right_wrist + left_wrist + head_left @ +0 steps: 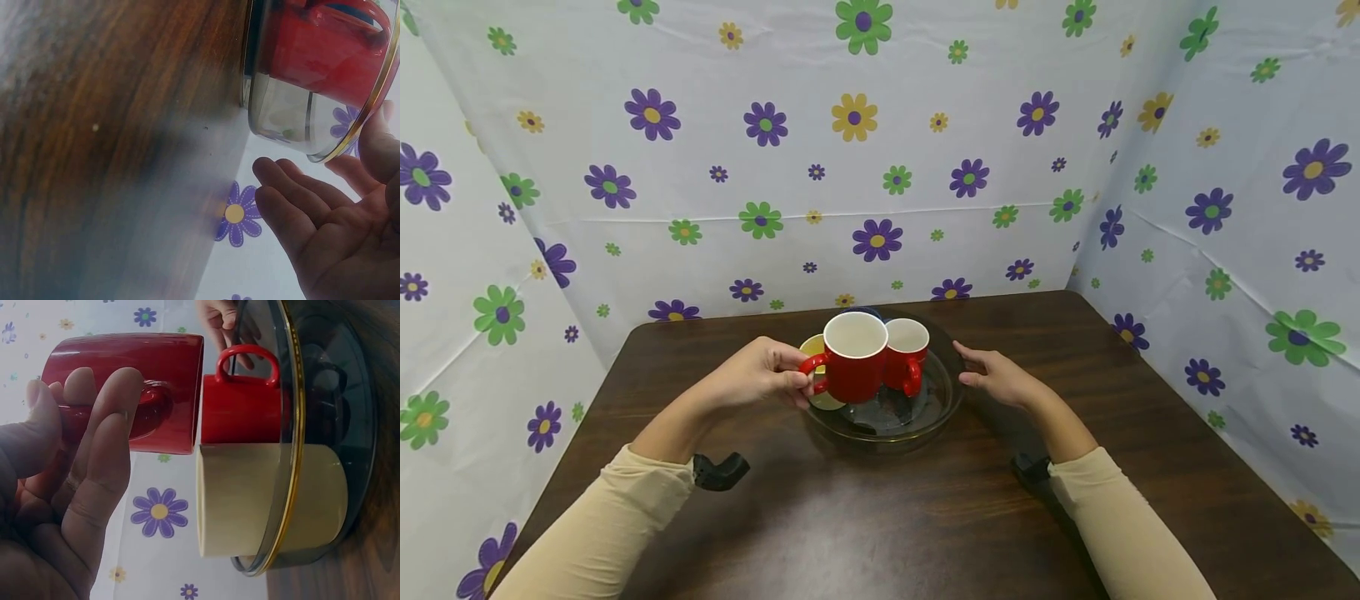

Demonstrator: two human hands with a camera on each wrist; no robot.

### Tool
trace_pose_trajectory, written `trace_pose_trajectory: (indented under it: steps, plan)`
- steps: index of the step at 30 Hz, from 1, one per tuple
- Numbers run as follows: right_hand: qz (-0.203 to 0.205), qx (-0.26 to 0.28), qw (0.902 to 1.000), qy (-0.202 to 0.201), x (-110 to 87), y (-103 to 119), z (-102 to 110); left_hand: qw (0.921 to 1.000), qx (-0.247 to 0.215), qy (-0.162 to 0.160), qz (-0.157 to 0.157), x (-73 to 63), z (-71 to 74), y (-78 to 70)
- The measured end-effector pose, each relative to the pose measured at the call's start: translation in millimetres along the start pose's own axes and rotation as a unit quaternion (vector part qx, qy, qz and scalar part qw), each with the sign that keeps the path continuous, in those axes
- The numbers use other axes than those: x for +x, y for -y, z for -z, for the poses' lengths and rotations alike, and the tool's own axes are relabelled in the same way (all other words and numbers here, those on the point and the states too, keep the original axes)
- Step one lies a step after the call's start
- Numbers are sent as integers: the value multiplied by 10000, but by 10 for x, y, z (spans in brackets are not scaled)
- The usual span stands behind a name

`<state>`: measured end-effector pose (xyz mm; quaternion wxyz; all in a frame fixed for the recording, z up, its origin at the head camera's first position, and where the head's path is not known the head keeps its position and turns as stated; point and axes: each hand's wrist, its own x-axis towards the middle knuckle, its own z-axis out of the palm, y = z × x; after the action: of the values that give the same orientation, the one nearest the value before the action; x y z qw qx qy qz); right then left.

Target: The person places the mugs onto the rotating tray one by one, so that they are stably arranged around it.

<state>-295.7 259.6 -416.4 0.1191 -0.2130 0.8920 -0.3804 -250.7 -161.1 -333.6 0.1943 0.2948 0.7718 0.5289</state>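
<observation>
My left hand (763, 377) pinches the handle of a large red mug (856, 377) with a white inside. In the left wrist view the mug (125, 356) is held upright above the rim of a glass bowl (294, 487) with a gold edge. Inside the bowl stand a smaller red mug (244, 409) and a cream mug (240, 500), side by side. A blue rim (863, 311) shows behind them, mostly hidden. At the bowl's right side my right hand (1000, 377) has its fingers loosely extended; its thumb is by the gold rim (375, 100), and contact is unclear.
The bowl rests on a dark brown wooden table (865, 533), toward its far edge. White cloth (820, 50) printed with flowers hangs behind the table and at both sides. Dark wrist-worn devices (721, 472) sit by both sleeves.
</observation>
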Motion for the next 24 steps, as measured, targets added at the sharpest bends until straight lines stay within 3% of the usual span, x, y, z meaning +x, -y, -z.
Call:
trace_pose_trajectory:
  steps: [9, 24]
  plan:
    - [16, -5, 10000, 26, 5, -7, 4, 9998, -121, -54, 167, 40, -62, 7]
    - [57, -9, 10000, 8, 14, -10, 2, 9999, 13, 105, -4, 129, -133, -25]
